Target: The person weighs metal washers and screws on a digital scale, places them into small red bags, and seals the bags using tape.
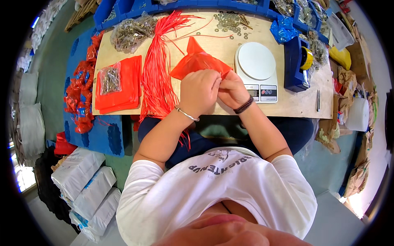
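Above the near edge of the table, my left hand (200,89) and my right hand (234,91) meet with their fingers closed on the edge of a red plastic bag (200,59). The bag spreads out beyond my fingertips, its far corner pointing up. What lies inside it is hidden, and my knuckles cover the gripped part. Just left of my left hand lies a long bundle of red plastic strips (159,71). A white kitchen scale (257,61) stands beyond my right hand.
A clear bag of screws (110,79) rests on stacked red bags (119,103). Loose washers (232,25) lie at the back, before blue bins (131,7). A blue tape dispenser (293,65) and a pen (318,100) are on the right. Filled red bags (84,98) lie leftward.
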Demonstrator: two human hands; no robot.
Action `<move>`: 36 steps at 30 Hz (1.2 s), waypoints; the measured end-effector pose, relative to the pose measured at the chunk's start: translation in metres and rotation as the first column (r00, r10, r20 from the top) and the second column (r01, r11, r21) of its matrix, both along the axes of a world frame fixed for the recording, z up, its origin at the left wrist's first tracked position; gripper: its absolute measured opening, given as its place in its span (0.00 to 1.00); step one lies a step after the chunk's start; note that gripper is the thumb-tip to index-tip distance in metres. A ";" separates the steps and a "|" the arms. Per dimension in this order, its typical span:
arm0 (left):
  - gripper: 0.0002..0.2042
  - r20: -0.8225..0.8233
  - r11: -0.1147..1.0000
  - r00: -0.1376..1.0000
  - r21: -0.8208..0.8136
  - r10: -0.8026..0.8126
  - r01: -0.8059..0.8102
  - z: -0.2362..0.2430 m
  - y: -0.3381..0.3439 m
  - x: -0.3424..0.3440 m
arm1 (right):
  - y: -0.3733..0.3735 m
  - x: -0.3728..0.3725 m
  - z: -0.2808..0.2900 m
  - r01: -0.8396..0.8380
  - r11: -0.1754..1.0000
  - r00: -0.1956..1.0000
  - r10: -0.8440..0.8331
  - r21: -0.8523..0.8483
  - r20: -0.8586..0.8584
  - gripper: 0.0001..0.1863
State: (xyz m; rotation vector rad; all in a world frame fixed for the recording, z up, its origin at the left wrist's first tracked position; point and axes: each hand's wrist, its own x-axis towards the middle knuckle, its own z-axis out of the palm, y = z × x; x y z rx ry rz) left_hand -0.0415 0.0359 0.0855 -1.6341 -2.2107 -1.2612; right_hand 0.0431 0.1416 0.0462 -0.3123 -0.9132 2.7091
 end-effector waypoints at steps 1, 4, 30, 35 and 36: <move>0.04 -0.006 1.000 1.000 0.003 -0.012 0.012 -0.003 0.000 0.001 | 0.001 -0.008 -0.008 0.012 1.000 1.000 -0.012 0.003 -0.006 0.15; 0.05 0.004 0.988 0.990 -0.070 -0.141 0.141 -0.005 -0.001 0.008 | 0.006 -0.030 -0.040 -0.064 0.901 0.988 0.118 -0.429 0.101 0.15; 0.06 0.237 0.967 0.972 -0.249 0.001 0.059 -0.014 0.027 -0.024 | 0.201 0.146 0.056 0.627 0.485 0.689 -0.710 0.610 -0.144 0.12; 0.05 0.243 0.970 0.970 -0.230 -0.020 0.078 -0.013 0.032 -0.024 | 0.308 0.205 -0.050 -0.647 -0.151 0.161 -0.985 0.747 -0.060 0.29; 0.05 0.243 0.971 0.970 -0.233 0.001 0.058 -0.014 0.030 -0.026 | 0.305 0.198 -0.057 -0.702 -0.039 0.127 -0.989 0.711 0.071 0.33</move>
